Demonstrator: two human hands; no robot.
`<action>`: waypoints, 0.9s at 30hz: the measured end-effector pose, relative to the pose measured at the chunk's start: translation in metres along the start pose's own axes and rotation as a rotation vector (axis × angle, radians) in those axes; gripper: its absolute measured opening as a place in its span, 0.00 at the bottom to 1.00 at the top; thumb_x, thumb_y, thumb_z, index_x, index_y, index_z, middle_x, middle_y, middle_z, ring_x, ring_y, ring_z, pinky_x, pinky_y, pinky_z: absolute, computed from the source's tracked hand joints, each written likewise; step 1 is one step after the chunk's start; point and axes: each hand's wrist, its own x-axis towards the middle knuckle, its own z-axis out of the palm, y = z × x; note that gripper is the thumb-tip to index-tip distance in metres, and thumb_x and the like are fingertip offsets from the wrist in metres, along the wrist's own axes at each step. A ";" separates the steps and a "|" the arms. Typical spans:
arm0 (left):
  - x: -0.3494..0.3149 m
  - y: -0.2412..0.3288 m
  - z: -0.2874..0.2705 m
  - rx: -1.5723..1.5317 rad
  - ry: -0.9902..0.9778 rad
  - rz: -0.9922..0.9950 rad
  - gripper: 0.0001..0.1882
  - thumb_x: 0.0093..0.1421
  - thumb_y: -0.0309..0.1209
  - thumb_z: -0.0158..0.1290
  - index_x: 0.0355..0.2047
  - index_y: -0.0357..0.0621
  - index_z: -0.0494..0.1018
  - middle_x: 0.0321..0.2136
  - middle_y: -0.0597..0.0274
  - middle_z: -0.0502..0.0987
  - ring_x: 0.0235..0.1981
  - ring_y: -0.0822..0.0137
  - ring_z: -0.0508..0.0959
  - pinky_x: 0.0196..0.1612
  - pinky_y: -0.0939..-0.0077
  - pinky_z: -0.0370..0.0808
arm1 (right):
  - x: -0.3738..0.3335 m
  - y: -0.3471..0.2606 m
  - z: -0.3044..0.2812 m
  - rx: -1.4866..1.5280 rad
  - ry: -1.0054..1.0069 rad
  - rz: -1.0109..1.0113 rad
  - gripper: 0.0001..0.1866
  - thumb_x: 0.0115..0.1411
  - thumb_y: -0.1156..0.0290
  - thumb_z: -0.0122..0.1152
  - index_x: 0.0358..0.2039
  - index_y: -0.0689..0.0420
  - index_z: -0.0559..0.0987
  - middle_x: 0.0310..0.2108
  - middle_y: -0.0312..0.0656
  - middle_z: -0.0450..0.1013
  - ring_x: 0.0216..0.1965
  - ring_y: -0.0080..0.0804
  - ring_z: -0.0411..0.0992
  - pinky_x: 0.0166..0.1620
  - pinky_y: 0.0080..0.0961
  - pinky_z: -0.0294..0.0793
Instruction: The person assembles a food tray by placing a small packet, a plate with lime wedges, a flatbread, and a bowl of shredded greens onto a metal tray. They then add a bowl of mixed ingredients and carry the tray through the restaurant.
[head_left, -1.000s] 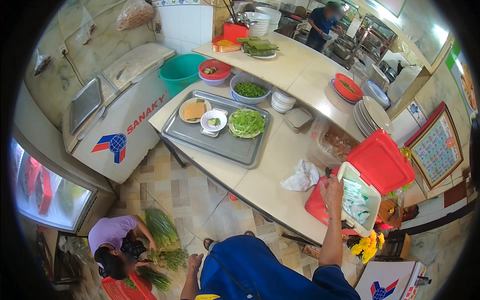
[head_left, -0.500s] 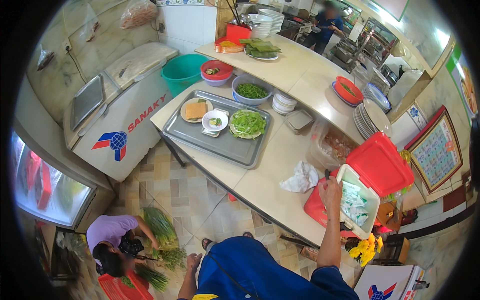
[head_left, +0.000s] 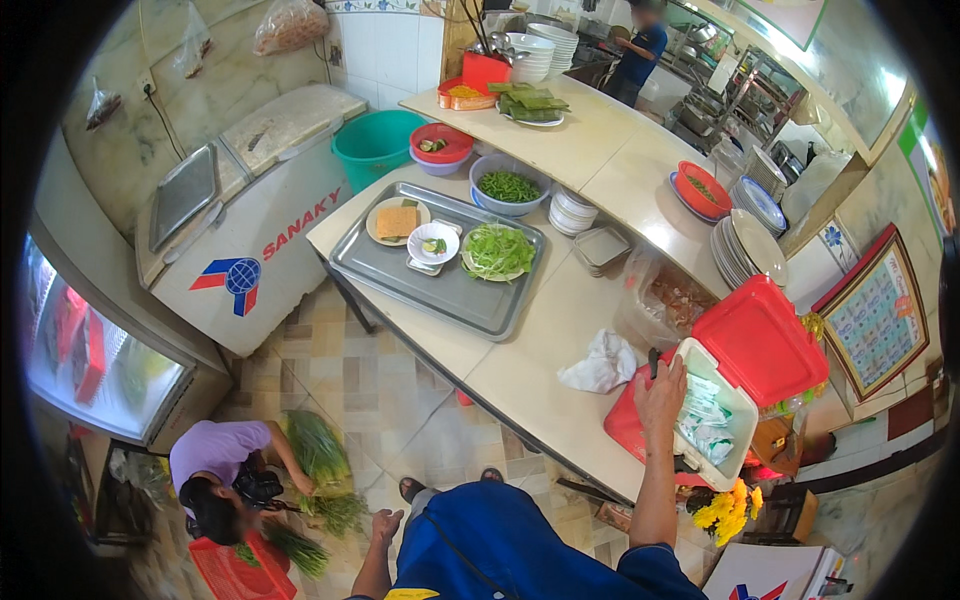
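Observation:
My right hand (head_left: pixel 660 395) lies at the left edge of a red and cream cooler box (head_left: pixel 628 425), its fingers stretched along the rim. A small black part (head_left: pixel 653 360) shows beside the fingertips; whether I touch it is unclear. Inside the box are white and green packets (head_left: pixel 706 415), and its red lid (head_left: pixel 757 335) is tipped back. My left hand (head_left: pixel 387 524) hangs low by my blue clothing with loosely curved fingers and nothing visible in it. A crumpled white cloth (head_left: pixel 602 362) rests on the table left of the box.
A metal tray (head_left: pixel 425 308) on the table carries leafy greens (head_left: pixel 497 250), a small bowl (head_left: pixel 433 243) and a plated orange-brown block (head_left: pixel 397 223). Left below, a person (head_left: pixel 222 462) crouches by green onions (head_left: pixel 318 450) and a red basket (head_left: pixel 240 575). Another person (head_left: pixel 640 55) stands in the kitchen.
The fingers of my right hand have straightened from a curl and reach over the box rim. In the kitchen, the person has turned and shifted. The view has moved slightly.

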 end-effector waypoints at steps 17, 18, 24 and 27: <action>-0.095 0.026 0.112 -0.123 0.187 0.034 0.30 0.49 0.50 0.52 0.41 0.33 0.71 0.40 0.40 0.73 0.44 0.47 0.72 0.46 0.61 0.69 | 0.049 0.031 0.044 0.236 -0.450 -0.369 0.12 0.53 0.68 0.56 0.27 0.66 0.75 0.25 0.54 0.72 0.25 0.45 0.70 0.31 0.35 0.68; -0.104 0.021 0.114 -0.164 0.181 -0.032 0.31 0.48 0.50 0.52 0.40 0.32 0.71 0.41 0.40 0.72 0.45 0.47 0.72 0.47 0.61 0.69 | 0.059 0.028 0.046 0.215 -0.419 -0.444 0.12 0.53 0.68 0.56 0.28 0.66 0.75 0.25 0.53 0.72 0.25 0.46 0.70 0.31 0.35 0.68; -0.133 -0.001 0.111 -0.244 0.186 -0.191 0.31 0.46 0.50 0.54 0.38 0.31 0.72 0.40 0.37 0.73 0.43 0.47 0.73 0.46 0.60 0.70 | 0.085 0.021 0.082 0.165 -0.653 -0.572 0.17 0.51 0.64 0.57 0.33 0.66 0.75 0.28 0.54 0.73 0.31 0.47 0.71 0.38 0.37 0.68; -0.133 -0.006 0.111 -0.221 0.227 -0.176 0.31 0.44 0.50 0.54 0.36 0.31 0.73 0.37 0.37 0.74 0.41 0.46 0.74 0.45 0.60 0.71 | 0.084 0.025 0.095 -0.001 -0.835 -0.639 0.21 0.49 0.60 0.58 0.36 0.67 0.75 0.32 0.55 0.73 0.35 0.48 0.72 0.42 0.38 0.68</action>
